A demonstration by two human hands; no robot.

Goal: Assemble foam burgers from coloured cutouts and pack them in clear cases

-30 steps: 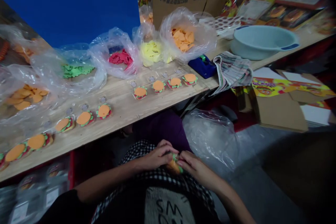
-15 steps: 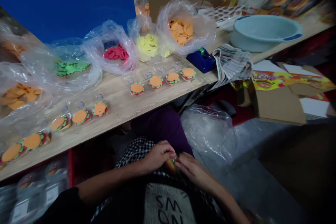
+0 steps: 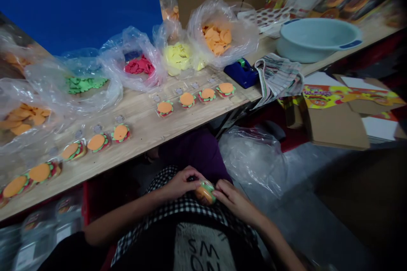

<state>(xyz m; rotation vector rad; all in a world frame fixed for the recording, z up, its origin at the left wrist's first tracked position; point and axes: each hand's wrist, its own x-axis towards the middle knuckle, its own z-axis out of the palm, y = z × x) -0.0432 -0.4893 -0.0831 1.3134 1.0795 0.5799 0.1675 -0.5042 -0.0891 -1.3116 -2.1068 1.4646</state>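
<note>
Both my hands meet in my lap, below the wooden table's front edge. My left hand and my right hand are closed round a small foam burger in a clear packet, orange on top with green at its rim. On the table lie packed foam burgers in rows: one group near the middle, another group further left.
Clear plastic bags hold foam pieces: orange, yellow, red, green. A blue tape dispenser, a striped cloth and a pale blue basin sit to the right. A loose plastic bag and cardboard boxes lie below.
The packed burger, earlier mostly covered by my fingers, now shows more between my hands. My hands have shifted slightly; the view moved a little.
</note>
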